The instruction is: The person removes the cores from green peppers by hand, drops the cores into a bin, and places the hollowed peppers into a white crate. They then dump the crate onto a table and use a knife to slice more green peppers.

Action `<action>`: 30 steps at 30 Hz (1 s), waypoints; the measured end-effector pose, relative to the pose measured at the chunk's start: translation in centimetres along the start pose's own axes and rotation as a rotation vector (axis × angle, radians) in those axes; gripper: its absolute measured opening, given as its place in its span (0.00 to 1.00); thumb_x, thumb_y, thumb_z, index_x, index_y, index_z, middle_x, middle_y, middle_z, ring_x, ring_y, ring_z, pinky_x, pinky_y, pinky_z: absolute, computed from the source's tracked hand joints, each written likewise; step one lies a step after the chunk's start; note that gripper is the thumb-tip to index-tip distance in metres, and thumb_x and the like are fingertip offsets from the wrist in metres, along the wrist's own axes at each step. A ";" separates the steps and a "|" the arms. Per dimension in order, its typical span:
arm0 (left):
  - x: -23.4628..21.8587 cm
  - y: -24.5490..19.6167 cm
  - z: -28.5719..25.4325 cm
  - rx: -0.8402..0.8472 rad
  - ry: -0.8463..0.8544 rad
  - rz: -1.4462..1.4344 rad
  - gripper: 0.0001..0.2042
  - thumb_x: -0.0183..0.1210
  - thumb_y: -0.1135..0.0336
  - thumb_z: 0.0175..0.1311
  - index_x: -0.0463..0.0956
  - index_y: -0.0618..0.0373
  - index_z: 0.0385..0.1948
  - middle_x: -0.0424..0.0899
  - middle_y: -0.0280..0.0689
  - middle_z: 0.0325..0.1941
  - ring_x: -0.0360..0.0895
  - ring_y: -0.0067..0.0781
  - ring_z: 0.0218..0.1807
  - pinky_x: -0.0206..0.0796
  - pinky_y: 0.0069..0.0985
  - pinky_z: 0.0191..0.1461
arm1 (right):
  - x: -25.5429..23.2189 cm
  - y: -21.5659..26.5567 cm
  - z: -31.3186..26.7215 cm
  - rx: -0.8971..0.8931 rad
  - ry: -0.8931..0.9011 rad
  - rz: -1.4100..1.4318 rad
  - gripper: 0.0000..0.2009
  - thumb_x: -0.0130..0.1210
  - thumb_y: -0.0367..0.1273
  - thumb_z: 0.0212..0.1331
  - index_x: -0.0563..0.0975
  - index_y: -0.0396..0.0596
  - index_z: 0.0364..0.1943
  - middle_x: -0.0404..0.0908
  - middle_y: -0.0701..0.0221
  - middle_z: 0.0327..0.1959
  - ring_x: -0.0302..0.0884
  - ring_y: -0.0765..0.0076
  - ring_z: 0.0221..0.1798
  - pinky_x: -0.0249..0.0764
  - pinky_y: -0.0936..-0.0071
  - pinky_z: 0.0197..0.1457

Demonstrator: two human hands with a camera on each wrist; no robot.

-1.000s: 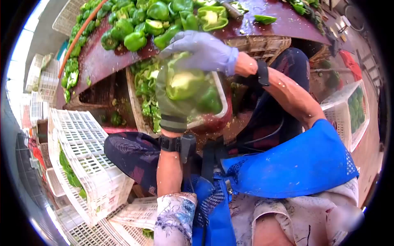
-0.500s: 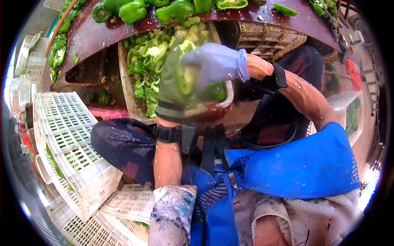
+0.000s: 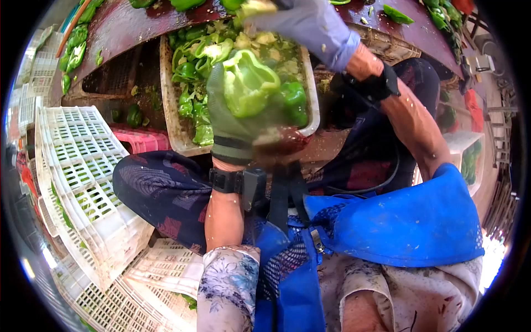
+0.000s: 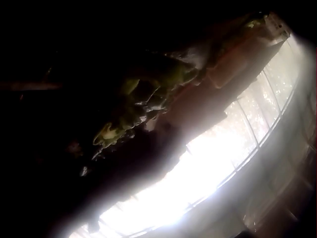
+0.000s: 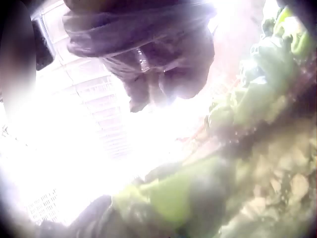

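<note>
In the head view my left hand (image 3: 221,110), in a dark green glove, holds a hollowed green bell pepper (image 3: 249,83) over the tray (image 3: 314,105), its cut side up. My right hand (image 3: 304,27), in a purple glove, is blurred near the table edge. A pale yellow-green pepper core (image 3: 259,8) shows at its fingertips. In the right wrist view, the gloved fingers (image 5: 185,82) of that hand are curled. Cut peppers (image 3: 213,50) and pale seedy cores (image 3: 263,40) lie in the tray. The left wrist view is mostly dark.
The dark red tabletop (image 3: 124,41) curves across the back with peppers on it. Stacked white crates (image 3: 83,160) stand at the left. A crate of peppers (image 3: 470,160) is at the right. A pinkish-red crate (image 3: 141,138) sits beside my knee.
My right hand has moved from the pepper in my left hand up toward the table edge. The pepper now shows a hollow inside. The table has shifted upward in the head view.
</note>
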State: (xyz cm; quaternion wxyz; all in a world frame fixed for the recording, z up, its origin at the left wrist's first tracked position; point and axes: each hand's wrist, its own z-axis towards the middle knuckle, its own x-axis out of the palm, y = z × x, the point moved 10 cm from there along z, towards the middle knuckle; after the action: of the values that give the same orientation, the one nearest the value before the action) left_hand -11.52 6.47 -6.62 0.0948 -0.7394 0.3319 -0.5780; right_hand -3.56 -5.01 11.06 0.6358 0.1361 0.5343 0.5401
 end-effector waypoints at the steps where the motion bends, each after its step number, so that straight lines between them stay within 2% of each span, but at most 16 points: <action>1: -0.1 -0.3 -0.3 -0.004 -0.001 -0.016 0.28 0.51 0.44 0.63 0.68 0.55 0.58 0.78 0.44 0.49 0.78 0.39 0.47 0.75 0.35 0.47 | -1.1 2.2 0.6 -0.284 -0.056 -0.147 0.20 0.54 0.25 0.52 0.72 0.43 0.53 0.77 0.58 0.40 0.77 0.53 0.46 0.74 0.60 0.46; 2: -0.2 -0.4 -0.3 -0.005 -0.005 -0.029 0.28 0.51 0.44 0.64 0.69 0.55 0.58 0.78 0.44 0.49 0.78 0.39 0.47 0.75 0.35 0.47 | 0.3 2.2 0.7 -0.401 0.005 -0.432 0.29 0.58 0.23 0.47 0.70 0.46 0.60 0.72 0.54 0.53 0.69 0.53 0.60 0.71 0.64 0.60; 3: -0.3 -0.7 -0.1 0.003 -0.007 -0.041 0.28 0.50 0.43 0.64 0.69 0.55 0.57 0.78 0.44 0.49 0.78 0.38 0.47 0.75 0.35 0.47 | 0.8 -0.5 0.4 -0.189 0.123 -0.401 0.29 0.59 0.27 0.51 0.68 0.50 0.61 0.67 0.55 0.61 0.66 0.54 0.64 0.70 0.65 0.62; 5: -0.4 -0.9 0.1 0.007 -0.010 -0.077 0.28 0.50 0.42 0.65 0.69 0.54 0.57 0.79 0.43 0.48 0.78 0.38 0.46 0.76 0.35 0.46 | 1.6 -0.9 -0.9 -0.218 0.011 -0.332 0.13 0.64 0.33 0.54 0.81 0.45 0.43 0.83 0.66 0.34 0.80 0.67 0.36 0.78 0.68 0.46; 9: 0.5 -1.3 0.5 0.018 -0.011 -0.127 0.28 0.48 0.40 0.66 0.70 0.53 0.57 0.79 0.42 0.48 0.79 0.37 0.45 0.76 0.35 0.45 | 5.4 -1.4 -2.8 0.129 0.268 -0.103 0.13 0.60 0.38 0.55 0.84 0.44 0.38 0.84 0.62 0.26 0.82 0.61 0.28 0.79 0.67 0.40; 10: 0.9 -1.4 0.7 0.029 -0.012 -0.134 0.28 0.48 0.40 0.66 0.70 0.52 0.57 0.79 0.42 0.48 0.79 0.37 0.45 0.76 0.35 0.45 | 6.0 -2.1 -3.2 0.223 0.273 0.007 0.15 0.60 0.41 0.55 0.85 0.43 0.36 0.83 0.63 0.23 0.82 0.64 0.27 0.79 0.69 0.40; 13: 2.5 -1.8 1.4 0.141 -0.046 -0.030 0.28 0.46 0.39 0.67 0.70 0.51 0.57 0.79 0.41 0.47 0.79 0.36 0.45 0.77 0.35 0.44 | 7.4 -3.7 -5.0 0.619 0.414 0.139 0.17 0.62 0.40 0.55 0.83 0.41 0.41 0.84 0.65 0.29 0.82 0.71 0.30 0.79 0.74 0.37; 14: 3.1 -2.2 1.2 0.209 -0.054 0.081 0.28 0.45 0.40 0.68 0.68 0.52 0.59 0.79 0.41 0.48 0.79 0.35 0.45 0.76 0.34 0.45 | 7.5 -3.8 -5.1 0.641 0.355 0.268 0.15 0.62 0.40 0.56 0.84 0.40 0.33 0.80 0.67 0.19 0.75 0.75 0.20 0.72 0.74 0.27; 17: 4.9 -3.0 0.4 0.346 -0.037 0.364 0.27 0.40 0.44 0.73 0.63 0.54 0.64 0.75 0.42 0.51 0.77 0.33 0.48 0.73 0.31 0.50 | 8.8 -4.5 -6.5 0.837 0.388 0.539 0.12 0.63 0.37 0.56 0.84 0.41 0.32 0.79 0.71 0.17 0.72 0.79 0.17 0.67 0.77 0.21; 18: 5.3 -3.0 0.3 0.351 0.008 0.426 0.27 0.38 0.47 0.75 0.60 0.55 0.66 0.74 0.42 0.53 0.76 0.32 0.50 0.72 0.30 0.52 | 9.0 -4.5 -6.5 0.825 0.390 0.564 0.11 0.63 0.37 0.56 0.83 0.42 0.31 0.79 0.72 0.17 0.71 0.79 0.17 0.66 0.78 0.20; 21: 5.2 -1.8 0.2 0.231 0.043 0.140 0.26 0.36 0.48 0.75 0.59 0.54 0.67 0.74 0.43 0.54 0.75 0.34 0.53 0.71 0.31 0.56 | 9.4 -4.3 -6.7 0.781 0.415 0.539 0.07 0.61 0.34 0.56 0.82 0.45 0.31 0.78 0.73 0.18 0.70 0.80 0.16 0.63 0.81 0.19; 23: 3.5 -2.1 0.4 0.371 0.004 0.408 0.27 0.39 0.47 0.74 0.60 0.59 0.65 0.74 0.45 0.55 0.75 0.36 0.55 0.71 0.32 0.56 | 9.3 -3.8 -6.4 0.731 0.455 0.391 0.06 0.58 0.34 0.58 0.81 0.48 0.33 0.79 0.74 0.21 0.70 0.83 0.18 0.61 0.83 0.19; 24: 2.7 -2.5 0.2 0.485 -0.022 0.607 0.28 0.40 0.47 0.73 0.61 0.60 0.63 0.74 0.45 0.56 0.75 0.37 0.55 0.71 0.32 0.57 | 8.9 -2.8 -4.9 0.405 0.403 0.190 0.06 0.57 0.33 0.59 0.81 0.47 0.33 0.79 0.73 0.21 0.71 0.82 0.19 0.63 0.83 0.20; 26: 0.1 0.7 2.5 0.101 -0.022 -0.088 0.29 0.46 0.44 0.69 0.66 0.60 0.59 0.75 0.45 0.55 0.75 0.39 0.54 0.72 0.37 0.56 | 8.9 1.0 -4.4 -0.247 0.275 -0.211 0.06 0.56 0.32 0.60 0.80 0.46 0.32 0.79 0.72 0.23 0.72 0.80 0.20 0.66 0.82 0.21; 28: -0.4 -0.4 2.8 0.189 -0.068 0.033 0.28 0.48 0.43 0.67 0.67 0.56 0.58 0.76 0.43 0.54 0.75 0.40 0.54 0.71 0.39 0.56 | 7.9 -0.6 -3.9 -0.078 0.302 -0.330 0.07 0.58 0.32 0.58 0.80 0.45 0.36 0.78 0.64 0.20 0.78 0.69 0.23 0.73 0.70 0.26; 30: 0.2 -1.1 2.3 0.211 -0.052 0.007 0.28 0.48 0.41 0.66 0.67 0.54 0.59 0.76 0.41 0.55 0.74 0.40 0.56 0.71 0.41 0.57 | 4.0 -1.5 -2.7 -0.057 -0.029 -0.044 0.08 0.60 0.35 0.58 0.80 0.45 0.35 0.79 0.58 0.21 0.82 0.59 0.28 0.79 0.63 0.32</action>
State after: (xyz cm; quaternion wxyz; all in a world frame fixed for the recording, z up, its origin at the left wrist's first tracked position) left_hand -8.96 6.64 -6.58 0.1830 -0.7389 0.2692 -0.5900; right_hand -5.60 -3.34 6.78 0.6587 0.1142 0.5124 0.5390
